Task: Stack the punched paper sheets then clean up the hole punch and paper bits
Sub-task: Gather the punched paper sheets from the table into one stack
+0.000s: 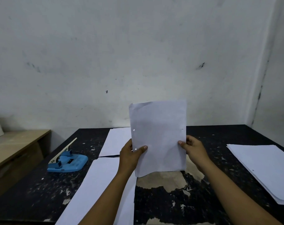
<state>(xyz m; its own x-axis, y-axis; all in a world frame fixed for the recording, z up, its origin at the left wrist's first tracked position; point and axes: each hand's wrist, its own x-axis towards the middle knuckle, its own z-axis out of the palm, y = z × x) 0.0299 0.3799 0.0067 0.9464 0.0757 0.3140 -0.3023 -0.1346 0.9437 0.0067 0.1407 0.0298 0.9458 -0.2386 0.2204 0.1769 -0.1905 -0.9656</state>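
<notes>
Head view shows both hands raised over the middle of the dark table (203, 200), gripping a bundle of punched sheets (159, 137) by its side edges. The left hand (130, 155) pinches the left edge low down, thumb lying across the front face just beside the lower punched hole and fingers curled behind. The right hand (192, 150) pinches the right edge at about the same height, thumb tip on the front, fingers wrapped behind. The bundle stands upright with its long axis vertical, its face toward the camera, two holes along the left edge; its bottom edge is close above the worn pale patch of the tabletop.

On the left of the table sits the blue hole punch (67, 162), its pale lever pointing up and away toward the far left. Two loose white sheets (99, 184) lie flat between punch and hands, one nearer, one farther. A paper stack (264, 168) rests at the right edge. Small white paper bits (42, 178) dot the table near the punch.
</notes>
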